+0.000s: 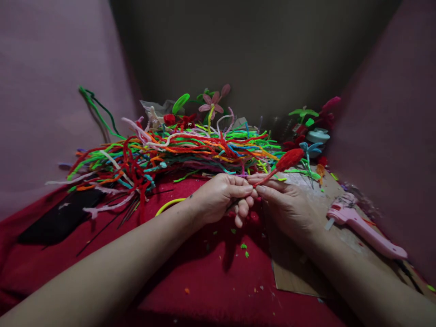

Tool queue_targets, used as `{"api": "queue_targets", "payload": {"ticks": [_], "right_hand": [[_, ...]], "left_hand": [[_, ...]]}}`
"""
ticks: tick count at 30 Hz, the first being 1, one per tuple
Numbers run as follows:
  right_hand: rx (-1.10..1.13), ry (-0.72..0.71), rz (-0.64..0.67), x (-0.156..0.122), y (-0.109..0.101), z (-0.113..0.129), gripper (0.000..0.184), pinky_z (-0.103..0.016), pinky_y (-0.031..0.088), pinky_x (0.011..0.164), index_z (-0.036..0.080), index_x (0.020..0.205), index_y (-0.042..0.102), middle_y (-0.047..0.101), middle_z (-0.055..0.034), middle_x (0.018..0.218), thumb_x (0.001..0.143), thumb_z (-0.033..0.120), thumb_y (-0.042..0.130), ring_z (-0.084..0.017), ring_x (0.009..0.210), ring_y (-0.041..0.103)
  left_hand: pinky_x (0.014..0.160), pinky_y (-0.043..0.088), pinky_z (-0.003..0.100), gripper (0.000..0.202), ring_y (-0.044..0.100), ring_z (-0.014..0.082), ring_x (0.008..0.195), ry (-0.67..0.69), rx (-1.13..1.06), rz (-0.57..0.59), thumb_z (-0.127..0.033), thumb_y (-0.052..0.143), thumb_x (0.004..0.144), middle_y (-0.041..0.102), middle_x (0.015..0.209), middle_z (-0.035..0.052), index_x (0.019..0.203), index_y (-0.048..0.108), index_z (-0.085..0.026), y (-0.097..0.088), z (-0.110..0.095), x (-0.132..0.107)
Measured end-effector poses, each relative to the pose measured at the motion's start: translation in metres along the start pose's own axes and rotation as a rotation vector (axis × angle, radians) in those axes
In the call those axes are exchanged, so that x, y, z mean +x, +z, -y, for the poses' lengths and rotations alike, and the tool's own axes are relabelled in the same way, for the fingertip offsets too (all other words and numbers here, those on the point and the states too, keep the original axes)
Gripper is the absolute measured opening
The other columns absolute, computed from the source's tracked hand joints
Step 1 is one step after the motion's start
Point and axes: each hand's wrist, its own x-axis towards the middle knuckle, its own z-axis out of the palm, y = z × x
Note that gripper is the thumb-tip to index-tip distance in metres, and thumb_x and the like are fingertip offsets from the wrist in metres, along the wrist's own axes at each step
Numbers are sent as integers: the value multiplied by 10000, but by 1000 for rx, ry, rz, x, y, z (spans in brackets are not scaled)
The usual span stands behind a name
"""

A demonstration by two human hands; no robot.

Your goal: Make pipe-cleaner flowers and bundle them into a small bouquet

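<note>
Between my two hands is a red pipe-cleaner bud (289, 160), its fuzzy head pointing up and to the right. My left hand (229, 195) pinches the lower end of its thin red stem, fingers curled in. From the other side, my right hand (284, 202) closes thumb and fingers on the same stem, close to the left fingertips. The very end of the stem is hidden by the fingers. Just beyond my hands lies a big heap of pipe cleaners (204, 147) in many colours.
A pink glue gun (366, 225) lies on cardboard (296, 277) at right. A dark flat object (61, 218) rests on the red cloth (204, 290) at left. A yellow ring (168, 204) shows behind my left forearm. A pink flower (211, 102) stands behind the heap.
</note>
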Motion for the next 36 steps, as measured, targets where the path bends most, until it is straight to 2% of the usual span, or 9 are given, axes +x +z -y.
{"api": "queue_targets", "payload": {"ticks": [2,6,8,12,20,24,29,32,36], "right_hand": [[16,11,-13,0,0,-1,197,-380,479,773,222,921,723,709,-21,784,740,195,652,-189,737,630],[-7,-26,-118,2,-2,-4,195,-371,477,775,228,901,729,717,-30,898,716,195,679,-210,817,626],[-35,-32,-144,3,-3,-5,203,-370,477,767,239,914,728,718,-28,923,717,215,683,-215,824,627],[-95,-62,-138,1,-1,-4,204,-379,464,818,246,915,732,721,-20,931,717,224,690,-221,859,629],[-85,-26,-124,0,0,-3,225,-408,456,849,259,963,719,721,-21,939,744,239,671,-230,882,634],[-63,-47,-100,1,0,-4,218,-408,448,865,253,966,716,717,-29,940,757,233,659,-224,893,631],[-26,-40,-46,2,-1,-1,189,-404,472,816,249,946,716,714,-28,879,770,246,647,-212,836,634],[-16,-49,-43,1,0,3,157,-405,467,841,235,900,723,704,-33,875,759,262,661,-212,863,625],[39,-46,-42,0,2,7,111,-400,443,906,226,819,732,689,-42,962,722,260,691,-229,982,595]], "left_hand": [[435,453,237,193,527,110,409,82,264,-130,-256,443,852,549,499,-12,723,523,-136,3,1,-1],[632,457,261,83,559,134,673,448,993,-491,-238,550,808,585,720,15,781,550,-159,8,9,-4],[681,446,261,70,549,139,744,551,1193,-556,-221,517,835,582,805,32,816,560,-170,9,12,-5],[654,427,235,149,530,123,719,582,1283,-550,-185,432,880,552,815,32,837,574,-173,7,14,-7],[601,363,193,134,469,83,632,658,989,-468,-143,502,831,519,667,-25,726,583,-157,3,11,1],[581,355,186,127,432,67,588,527,766,-374,-171,525,810,507,624,-42,701,585,-147,5,6,0],[422,263,159,178,318,27,422,264,387,-215,-196,530,809,405,507,-66,644,545,-131,9,-3,-6],[361,221,152,163,277,8,363,120,79,-106,-227,542,812,445,534,-55,685,555,-124,9,-4,-8],[318,218,128,126,198,-17,339,33,-262,53,-228,551,816,499,605,-42,769,589,-118,8,2,-8]]}}
